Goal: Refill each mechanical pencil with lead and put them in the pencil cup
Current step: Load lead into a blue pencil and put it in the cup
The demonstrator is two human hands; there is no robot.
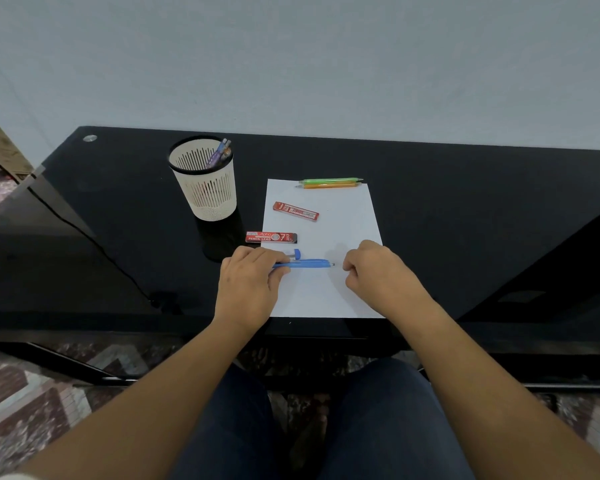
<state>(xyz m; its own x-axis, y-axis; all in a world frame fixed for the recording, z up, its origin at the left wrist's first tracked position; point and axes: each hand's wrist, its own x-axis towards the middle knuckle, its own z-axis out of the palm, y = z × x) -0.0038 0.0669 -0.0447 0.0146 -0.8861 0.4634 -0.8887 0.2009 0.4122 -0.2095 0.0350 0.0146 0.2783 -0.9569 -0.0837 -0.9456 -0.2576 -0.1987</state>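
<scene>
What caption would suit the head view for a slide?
Left hand holds a blue mechanical pencil over white paper; right hand curls near its tip.

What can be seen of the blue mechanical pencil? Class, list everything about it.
The blue mechanical pencil is slim, of translucent-looking plastic, with a small metal tip at its right end. It is level, crosswise above the white paper; whether it rests on the sheet is unclear. The left hand grips its rear end, hiding it. The tip points at the right hand, which does not touch it. A small blue cap lies just behind, apart.
</scene>
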